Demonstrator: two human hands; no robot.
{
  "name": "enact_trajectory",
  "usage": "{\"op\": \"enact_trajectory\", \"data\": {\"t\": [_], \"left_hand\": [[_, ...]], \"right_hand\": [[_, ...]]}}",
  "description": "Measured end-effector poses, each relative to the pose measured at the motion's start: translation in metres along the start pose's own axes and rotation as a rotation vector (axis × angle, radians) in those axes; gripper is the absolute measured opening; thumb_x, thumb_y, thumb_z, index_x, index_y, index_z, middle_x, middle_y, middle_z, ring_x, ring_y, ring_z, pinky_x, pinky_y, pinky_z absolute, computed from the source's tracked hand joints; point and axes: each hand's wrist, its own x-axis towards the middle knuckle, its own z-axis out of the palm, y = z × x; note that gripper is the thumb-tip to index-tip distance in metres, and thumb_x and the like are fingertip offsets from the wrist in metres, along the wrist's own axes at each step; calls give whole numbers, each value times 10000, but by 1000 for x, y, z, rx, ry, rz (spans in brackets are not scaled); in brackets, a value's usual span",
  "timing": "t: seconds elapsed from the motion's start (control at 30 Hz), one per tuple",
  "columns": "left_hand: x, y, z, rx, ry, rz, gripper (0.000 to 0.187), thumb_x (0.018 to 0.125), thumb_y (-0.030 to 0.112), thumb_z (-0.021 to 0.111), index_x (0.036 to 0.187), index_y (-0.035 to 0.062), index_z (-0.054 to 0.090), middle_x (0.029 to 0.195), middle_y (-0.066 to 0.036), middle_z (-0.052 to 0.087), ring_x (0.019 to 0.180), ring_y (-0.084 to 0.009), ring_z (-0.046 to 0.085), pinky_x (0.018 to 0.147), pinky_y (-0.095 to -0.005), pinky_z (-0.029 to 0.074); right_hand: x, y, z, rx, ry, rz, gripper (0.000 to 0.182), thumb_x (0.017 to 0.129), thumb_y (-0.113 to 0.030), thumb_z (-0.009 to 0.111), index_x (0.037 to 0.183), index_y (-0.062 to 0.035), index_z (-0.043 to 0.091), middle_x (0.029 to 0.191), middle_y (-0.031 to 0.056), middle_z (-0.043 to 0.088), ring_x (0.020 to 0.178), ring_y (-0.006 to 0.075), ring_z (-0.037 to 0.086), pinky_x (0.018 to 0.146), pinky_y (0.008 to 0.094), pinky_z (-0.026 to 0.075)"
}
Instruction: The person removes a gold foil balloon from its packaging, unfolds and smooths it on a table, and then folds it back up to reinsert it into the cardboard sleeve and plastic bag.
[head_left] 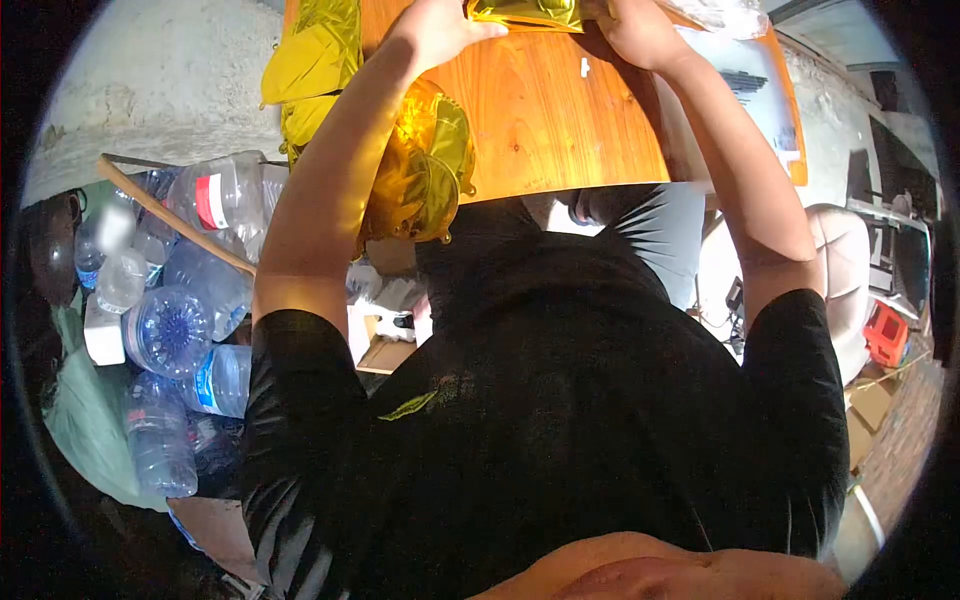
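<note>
Nearest, across the bottom of the frame, is one black shirt [560,400] with a small yellow-green mark on it. Past it, one crinkled gold bundle [435,150] hangs over the near edge of one wooden table [540,120]. At top centre, one gold film piece [530,16] lies between two hands: the left hand [440,30], its thumb beside the film's near left corner, and the right hand [635,35], at its right end. The upper edge crops the fingers, so I cannot tell whether either set is gripping. At frame left are at least six clear bottles [172,330], overlapping; one red-and-white label [210,202] and one blue label [206,380] show, their writing too small to read
</note>
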Motion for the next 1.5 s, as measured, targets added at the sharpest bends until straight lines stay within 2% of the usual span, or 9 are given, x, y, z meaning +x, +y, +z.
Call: {"op": "enact_trajectory", "data": {"t": [0.2, 0.27, 0.3, 0.37, 0.47, 0.9, 1.23, 1.33, 1.5], "left_hand": [[7, 0, -1, -206, -43, -22, 406, 903, 118, 791, 1244, -52, 649, 1105, -143, 748, 972, -217, 687, 888, -355, 540], [7, 1, -1, -174, -63, -7, 434, 909, 127, 791, 1266, -62, 631, 1137, -152, 743, 994, -222, 684, 890, -354, 539], [6, -6, 1, -173, -63, -8, 434, 909, 127, 791, 1266, -62, 631, 1137, -152, 743, 994, -222, 684, 890, -354, 539], [5, -29, 9, -357, 18, 405, 450, 914, 131, 790, 1281, -63, 618, 1154, -166, 738, 1011, -228, 682, 895, -360, 536], [10, 11, 0, 28, -3, -80, 442, 914, 113, 786, 1281, -65, 615, 1162, -178, 733, 1021, -235, 680, 905, -367, 531], [19, -27, 17, -547, 46, 79, 458, 917, 25, 749, 1329, -58, 568, 1184, -146, 717, 1066, -207, 667, 918, -334, 530], [45, -74, 39, 106, 400, 159, 500, 866, 165, 821, 1294, -19, 638, 881, -112, 729, 742, -247, 691, 710, -365, 577], [38, -66, 38, 188, 555, 173, 481, 900, 263, 776, 1274, -12, 650, 1211, -225, 695, 1121, -380, 676, 945, -440, 556], [10, -18, 48, 382, 586, 363, 480, 1004, 245, 637, 1386, -38, 571, 1428, -268, 554, 1317, -393, 552, 1112, -468, 446]], "right_hand": [[1, 10, 0, -153, -127, -26, 166, 858, -76, 633, 1005, -8, 671, 917, 261, 692, 902, 424, 665, 812, 461, 538], [4, 16, 13, 461, 235, -563, 138, 854, -127, 669, 914, -6, 701, 872, 243, 697, 874, 414, 675, 798, 464, 539], [-1, 21, 12, 462, 236, -563, 138, 854, -127, 669, 914, -6, 701, 872, 243, 697, 874, 414, 675, 798, 464, 539], [-8, -28, -10, -37, 38, 42, 191, 849, -175, 730, 917, 3, 711, 904, 239, 710, 860, 399, 684, 784, 450, 542], [0, -31, -11, -221, -79, 87, 232, 854, -213, 768, 914, 6, 723, 886, 224, 721, 866, 374, 699, 784, 434, 547], [6, -19, 6, -226, 26, -22, 231, 857, -249, 748, 805, -24, 763, 859, 180, 736, 837, 378, 697, 793, 458, 557], [10, -1, 24, -252, 107, 170, 266, 830, -274, 823, 935, -37, 762, 957, 155, 734, 1018, 354, 669, 905, 444, 523], [13, -1, 24, -328, 115, 166, 278, 839, -313, 788, 986, -78, 777, 983, 130, 747, 1030, 330, 682, 926, 465, 534], [11, 0, 27, -275, 110, 203, 268, 824, -297, 788, 976, -76, 775, 995, 132, 748, 1037, 334, 687, 934, 471, 538]]}}
